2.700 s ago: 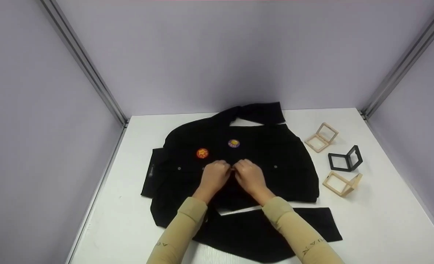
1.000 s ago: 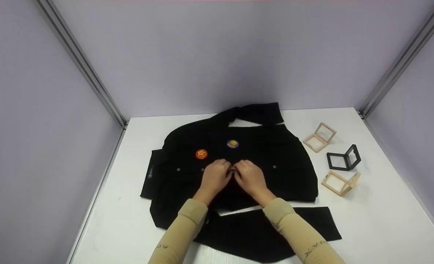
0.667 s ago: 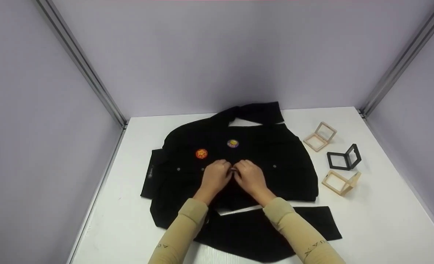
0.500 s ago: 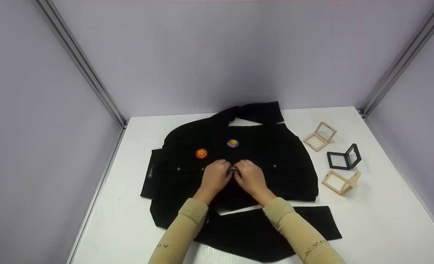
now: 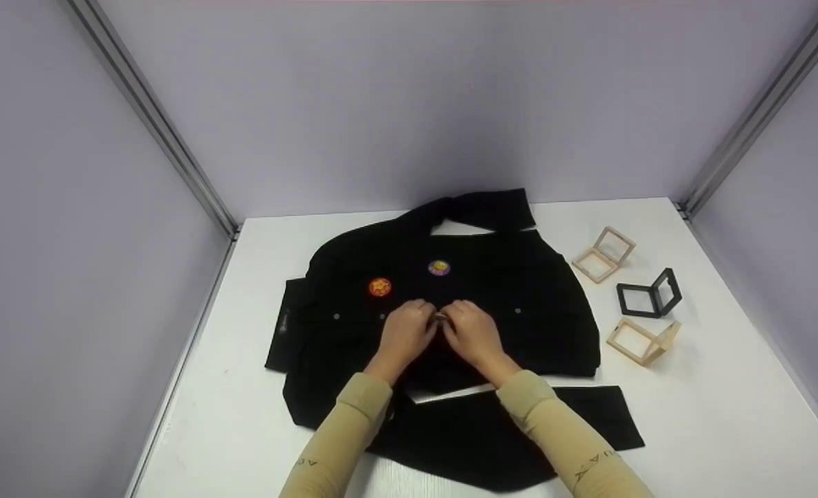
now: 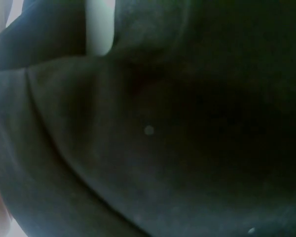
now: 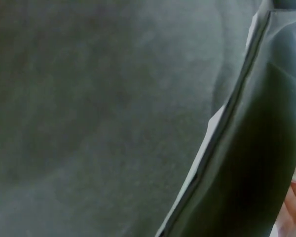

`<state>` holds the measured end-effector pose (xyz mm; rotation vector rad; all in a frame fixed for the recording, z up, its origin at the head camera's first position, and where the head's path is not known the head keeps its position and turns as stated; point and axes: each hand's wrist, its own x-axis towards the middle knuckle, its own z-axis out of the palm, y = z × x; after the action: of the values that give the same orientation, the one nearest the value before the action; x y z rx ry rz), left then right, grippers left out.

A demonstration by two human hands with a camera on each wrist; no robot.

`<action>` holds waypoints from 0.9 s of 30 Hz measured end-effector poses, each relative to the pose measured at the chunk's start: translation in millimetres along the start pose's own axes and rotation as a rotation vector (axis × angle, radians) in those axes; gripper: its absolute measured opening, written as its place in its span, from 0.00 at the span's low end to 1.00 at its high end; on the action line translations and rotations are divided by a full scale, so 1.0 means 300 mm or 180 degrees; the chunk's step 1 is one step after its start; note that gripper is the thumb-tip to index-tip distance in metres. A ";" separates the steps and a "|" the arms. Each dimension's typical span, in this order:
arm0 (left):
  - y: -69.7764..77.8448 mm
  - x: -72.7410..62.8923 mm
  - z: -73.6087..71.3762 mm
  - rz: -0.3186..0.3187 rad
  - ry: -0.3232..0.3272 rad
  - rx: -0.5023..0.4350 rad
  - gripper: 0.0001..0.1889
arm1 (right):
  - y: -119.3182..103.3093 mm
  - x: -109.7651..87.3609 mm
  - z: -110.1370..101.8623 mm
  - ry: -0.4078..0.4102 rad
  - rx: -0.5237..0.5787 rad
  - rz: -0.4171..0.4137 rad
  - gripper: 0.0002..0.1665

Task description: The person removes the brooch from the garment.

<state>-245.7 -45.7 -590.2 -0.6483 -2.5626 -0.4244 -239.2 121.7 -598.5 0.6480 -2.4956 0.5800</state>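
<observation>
The left hand (image 5: 406,333) and right hand (image 5: 472,333) meet with curled fingers, pinching the front of a black jacket (image 5: 550,339) between them; a small detail shows between their fingertips, too small to make out. The jacket lies spread under and all around the grip. Just left of the grip is a near button (image 5: 382,316), with an outer button (image 5: 337,316) further left; a lone button (image 5: 518,310) sits to its right. Just beyond the grip is a purple badge (image 5: 439,268), and beyond it to the left a red badge (image 5: 379,287). One jacket sleeve (image 5: 464,443) stretches out nearer the person than the grip, under the right forearm. Well to the right of the grip, past the jacket, a pale frame (image 5: 595,265), a black frame (image 5: 637,300) and a yellowish frame (image 5: 631,340) stand hinged open on the white table (image 5: 727,415).
</observation>
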 end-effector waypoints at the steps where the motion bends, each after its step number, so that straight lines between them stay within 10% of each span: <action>1: 0.001 -0.001 -0.001 -0.0017 -0.0016 -0.0011 0.06 | 0.000 0.001 0.000 -0.0034 0.0038 0.0049 0.05; 27: 0.002 0.003 -0.006 -0.0511 -0.0270 -0.0571 0.14 | 0.002 0.023 -0.012 -0.0220 0.1509 0.1365 0.09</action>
<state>-245.5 -45.7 -588.2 -0.5335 -2.6890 -0.7010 -243.4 121.7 -591.9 0.2870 -2.5885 1.3544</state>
